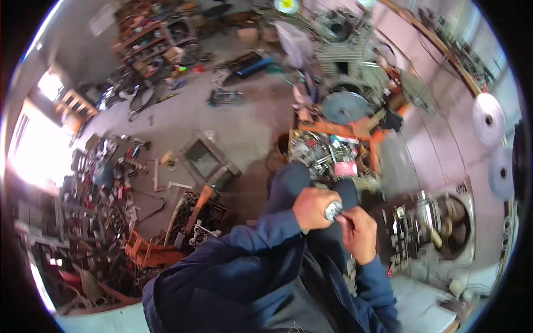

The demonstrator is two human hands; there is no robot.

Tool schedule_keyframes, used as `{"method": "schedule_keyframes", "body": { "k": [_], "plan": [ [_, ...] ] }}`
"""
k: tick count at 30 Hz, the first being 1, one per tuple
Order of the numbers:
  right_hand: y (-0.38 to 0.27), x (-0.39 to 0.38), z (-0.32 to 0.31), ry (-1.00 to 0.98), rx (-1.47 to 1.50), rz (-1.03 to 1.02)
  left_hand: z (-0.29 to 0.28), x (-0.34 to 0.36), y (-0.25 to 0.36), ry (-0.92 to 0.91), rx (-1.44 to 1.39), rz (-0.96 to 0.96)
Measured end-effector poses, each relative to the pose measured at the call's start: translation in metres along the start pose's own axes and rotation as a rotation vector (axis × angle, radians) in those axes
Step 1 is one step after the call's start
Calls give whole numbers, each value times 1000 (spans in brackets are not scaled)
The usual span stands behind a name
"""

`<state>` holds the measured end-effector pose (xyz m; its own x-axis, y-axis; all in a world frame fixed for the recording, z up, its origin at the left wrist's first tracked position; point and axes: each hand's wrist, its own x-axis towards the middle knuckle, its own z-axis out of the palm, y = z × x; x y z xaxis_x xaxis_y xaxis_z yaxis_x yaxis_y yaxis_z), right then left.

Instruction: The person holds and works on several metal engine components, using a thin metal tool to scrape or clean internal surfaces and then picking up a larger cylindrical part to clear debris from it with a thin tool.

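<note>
My left hand [313, 208] is closed round a small round metal part [333, 210]. Its pale, patterned end face shows past the thumb side of the fist, and the rest is hidden in the palm. Close against that end, my right hand [361, 234] has its thumb and fingers pinched together. Whatever lies between those fingertips is too small and blurred to make out. Both hands are held above my dark-trousered knees [290, 186].
Beyond my knees stands an orange-edged tray [375, 157] of loose metal parts. A lathe-like machine [422, 225] is at the right. Metal scrap [105, 194] heaps up on the left, near a square metal frame [226, 178] on the floor. A grey disc [344, 107] sits farther back.
</note>
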<state>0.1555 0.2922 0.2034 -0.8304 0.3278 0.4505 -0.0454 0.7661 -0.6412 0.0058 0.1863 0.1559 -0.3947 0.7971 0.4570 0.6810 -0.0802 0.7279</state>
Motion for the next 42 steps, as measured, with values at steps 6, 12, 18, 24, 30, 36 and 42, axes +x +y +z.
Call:
{"method": "schedule_keyframes", "body": {
  "k": [6, 12, 18, 24, 30, 36, 42],
  "plan": [
    [34, -30, 43, 243, 756, 669, 35, -9, -25, 77, 176, -84],
    [62, -42, 48, 133, 693, 693, 45, -9, -33, -135, 175, -243],
    [34, -30, 45, 115, 575, 805, 73, -17, -56, 37, 164, -148],
    [89, -54, 60, 200, 875, 879, 70, -14, -51, 13, 175, -178],
    [90, -62, 62, 137, 877, 926, 75, -25, -50, 60, 183, -134],
    [52, -42, 53, 244, 1023, 1015, 91, -26, -60, 127, 188, -109],
    [35, -29, 47, 165, 1063, 958, 64, -22, -46, 258, 156, -84]
  ]
}}
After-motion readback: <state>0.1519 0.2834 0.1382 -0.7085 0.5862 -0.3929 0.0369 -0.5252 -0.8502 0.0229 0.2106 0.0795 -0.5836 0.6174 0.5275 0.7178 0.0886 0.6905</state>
